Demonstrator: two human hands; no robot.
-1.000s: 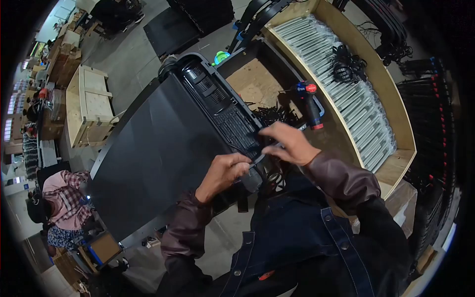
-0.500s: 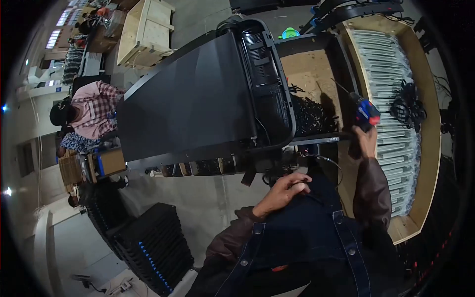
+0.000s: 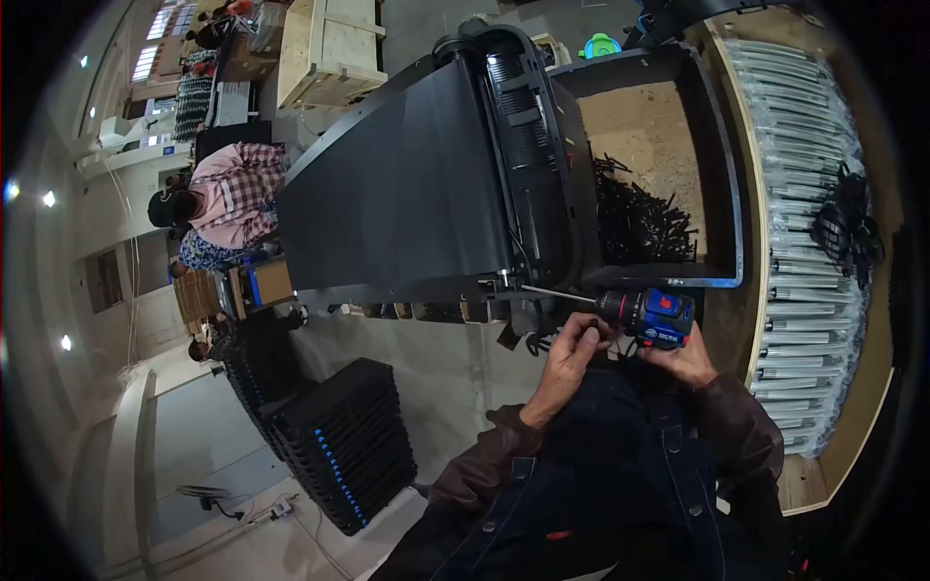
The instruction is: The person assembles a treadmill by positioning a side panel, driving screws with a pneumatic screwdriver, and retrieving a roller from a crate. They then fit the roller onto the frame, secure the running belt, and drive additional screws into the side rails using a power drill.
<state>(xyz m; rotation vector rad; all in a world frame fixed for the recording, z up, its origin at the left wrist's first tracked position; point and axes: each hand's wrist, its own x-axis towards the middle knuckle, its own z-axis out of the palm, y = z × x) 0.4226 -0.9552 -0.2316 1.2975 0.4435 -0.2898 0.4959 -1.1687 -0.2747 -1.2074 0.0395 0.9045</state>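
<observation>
A blue, red and black cordless drill (image 3: 659,315) lies level in front of my body, gripped by my right hand (image 3: 686,361). From its chuck a long thin bit (image 3: 557,292) reaches left toward the lower corner of a treadmill (image 3: 397,184) with a wide black belt. Just below the chuck is my left hand (image 3: 567,363), its thumb and fingers pinched together. Something small and dark may be between them, but I cannot make it out. Beyond the drill, dark bolts or screws (image 3: 644,228) lie heaped in a black-walled bin (image 3: 738,232).
On the right, a wooden crate (image 3: 751,126) holds rows of wrapped metal tubes (image 3: 799,281), with a black bundle (image 3: 848,225) on top. Stacked black parts (image 3: 339,441) stand at lower left. A person in a checked shirt (image 3: 228,194) is beyond the treadmill. Another wooden crate (image 3: 334,53) stands behind.
My right hand has brought the drill left and down from beside the tube crate, turning its bit toward the treadmill. My left hand stays pinched, now close to the chuck. The view has shifted.
</observation>
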